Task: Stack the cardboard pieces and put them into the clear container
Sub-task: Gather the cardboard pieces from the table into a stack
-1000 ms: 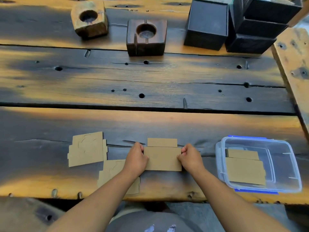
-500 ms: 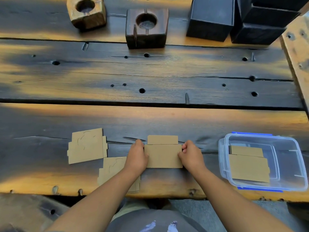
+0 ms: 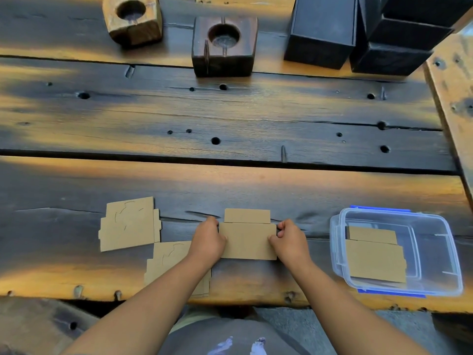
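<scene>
1. A cardboard piece (image 3: 247,240) lies flat on the tabletop (image 3: 230,185) near the near edge, directly between the two hands, with a narrower flap sticking out on its far side.
2. The left hand (image 3: 207,240) is curled against the piece's left edge; the right hand (image 3: 289,239) pinches its right edge with bent fingers. Both grip the same piece.
3. Both forearms reach forward from the near edge and converge on the piece, knuckles up.
4. To the left, a second cardboard piece (image 3: 129,224) lies flat, well apart from the hands. A third cardboard piece (image 3: 166,254) lies partly under the left forearm.
5. To the right stands the clear container (image 3: 435,226) with blue clips; a stack of cardboard (image 3: 375,260) already lies inside.
6. At the far side sit two wooden blocks (image 3: 224,44) with round hollows and several dark boxes (image 3: 322,32).
7. Compared with half a second ago, the hands and the piece sit in the same spot; only the view has shifted slightly, with the far things closer to the top edge.
</scene>
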Tool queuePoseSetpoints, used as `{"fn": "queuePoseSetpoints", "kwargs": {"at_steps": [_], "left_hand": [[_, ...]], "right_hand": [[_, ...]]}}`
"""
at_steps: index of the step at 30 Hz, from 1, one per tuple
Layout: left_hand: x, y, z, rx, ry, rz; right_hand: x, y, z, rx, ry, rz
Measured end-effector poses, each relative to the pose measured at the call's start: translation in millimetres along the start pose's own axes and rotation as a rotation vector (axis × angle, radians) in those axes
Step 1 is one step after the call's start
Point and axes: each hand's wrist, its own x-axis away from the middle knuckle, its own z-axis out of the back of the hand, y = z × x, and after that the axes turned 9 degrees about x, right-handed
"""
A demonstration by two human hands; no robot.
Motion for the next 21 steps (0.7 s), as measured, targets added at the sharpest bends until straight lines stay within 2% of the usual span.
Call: {"fn": "queuePoseSetpoints", "kwargs": {"at_steps": [13, 21], "left_hand": [[-6.3, 3.1, 0.2, 0.074, -0.016, 0.064], [-0.7, 1.2, 1.0, 0.181, 0.017, 0.079]], "right_hand": [[-8.1, -3.6, -1.9, -0.058, -0.067, -0.072], [-2.5, -7.9, 2.4, -0.064, -0.029, -0.048]]}}
